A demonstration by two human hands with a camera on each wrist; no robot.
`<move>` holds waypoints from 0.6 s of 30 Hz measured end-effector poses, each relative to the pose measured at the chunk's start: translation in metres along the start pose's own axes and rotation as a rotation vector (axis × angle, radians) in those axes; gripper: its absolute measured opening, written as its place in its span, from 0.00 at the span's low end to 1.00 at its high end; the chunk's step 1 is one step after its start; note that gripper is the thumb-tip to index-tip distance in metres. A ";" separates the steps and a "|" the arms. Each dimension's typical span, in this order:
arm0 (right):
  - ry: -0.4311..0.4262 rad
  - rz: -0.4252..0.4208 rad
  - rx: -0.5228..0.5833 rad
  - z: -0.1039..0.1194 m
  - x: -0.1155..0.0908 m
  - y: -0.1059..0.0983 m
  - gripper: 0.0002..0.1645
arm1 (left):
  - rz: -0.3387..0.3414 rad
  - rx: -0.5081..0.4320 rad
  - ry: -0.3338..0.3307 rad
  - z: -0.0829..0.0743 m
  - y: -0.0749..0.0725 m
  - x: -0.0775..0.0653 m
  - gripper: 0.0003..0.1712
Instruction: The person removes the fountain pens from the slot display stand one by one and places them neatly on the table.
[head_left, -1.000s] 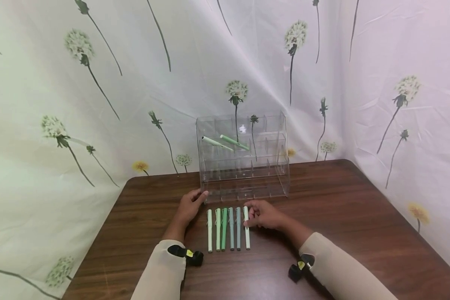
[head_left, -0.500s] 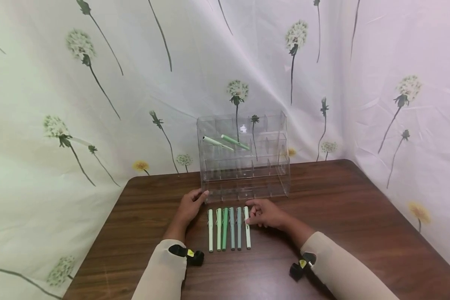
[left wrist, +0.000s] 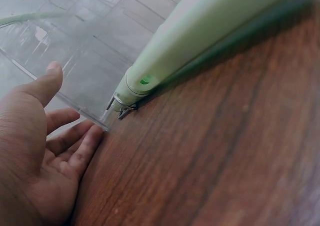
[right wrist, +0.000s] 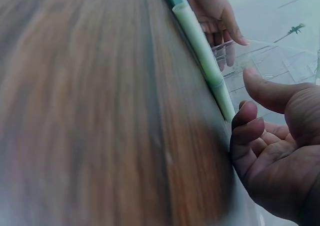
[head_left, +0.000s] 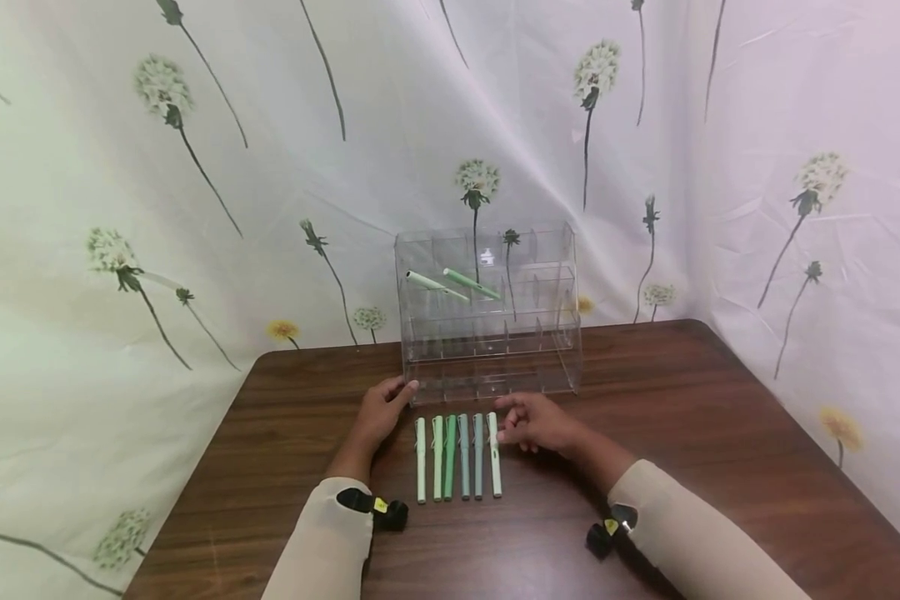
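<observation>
In the head view my right hand (head_left: pixel 546 421) is just right of a white pen (head_left: pixel 496 467), thumb tip near its cap, fingers loosely bent and holding nothing. This pen ends a row with two blue-grey pens (head_left: pixel 478 458), a green pen (head_left: pixel 449 458), a light green pen (head_left: pixel 437 462) and a pale green pen (head_left: pixel 420 467) at the left. My left hand (head_left: pixel 379 412) rests at the front left corner of a clear tiered organizer (head_left: pixel 495 354). Its fingertips (left wrist: pixel 95 131) touch the corner, with the thumb raised apart from them.
Two more pens lean in the organizer's upper compartments, a pale green-white one (head_left: pixel 429 283) and a green one (head_left: pixel 471 284). The dark wooden table (head_left: pixel 645 383) backs onto a flower-printed curtain (head_left: pixel 270 167). A small black camera is strapped to each sleeve.
My right hand has let go of the white pen and drawn slightly to the right. The pen stays in the row. My left hand keeps its place at the organizer.
</observation>
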State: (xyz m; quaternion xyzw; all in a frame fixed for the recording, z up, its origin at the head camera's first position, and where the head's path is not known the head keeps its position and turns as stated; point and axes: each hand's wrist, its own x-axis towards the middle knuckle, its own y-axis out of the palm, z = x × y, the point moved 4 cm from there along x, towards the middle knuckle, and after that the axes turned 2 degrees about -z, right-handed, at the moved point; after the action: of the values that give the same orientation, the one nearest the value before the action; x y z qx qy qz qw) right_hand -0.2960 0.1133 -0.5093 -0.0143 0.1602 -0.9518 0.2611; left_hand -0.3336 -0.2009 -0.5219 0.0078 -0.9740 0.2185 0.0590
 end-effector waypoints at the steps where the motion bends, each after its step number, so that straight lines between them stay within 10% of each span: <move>1: 0.003 -0.001 -0.010 0.002 -0.001 -0.001 0.42 | -0.002 -0.004 0.000 0.000 0.000 0.000 0.34; 18: 0.003 0.040 -0.111 0.037 -0.002 -0.023 0.39 | 0.005 0.005 -0.008 -0.001 -0.001 0.000 0.34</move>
State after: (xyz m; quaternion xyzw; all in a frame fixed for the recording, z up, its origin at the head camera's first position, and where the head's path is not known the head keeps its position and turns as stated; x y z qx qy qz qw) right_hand -0.3016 0.1217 -0.4668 -0.0239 0.2133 -0.9361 0.2787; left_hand -0.3333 -0.2013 -0.5208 0.0064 -0.9738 0.2208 0.0544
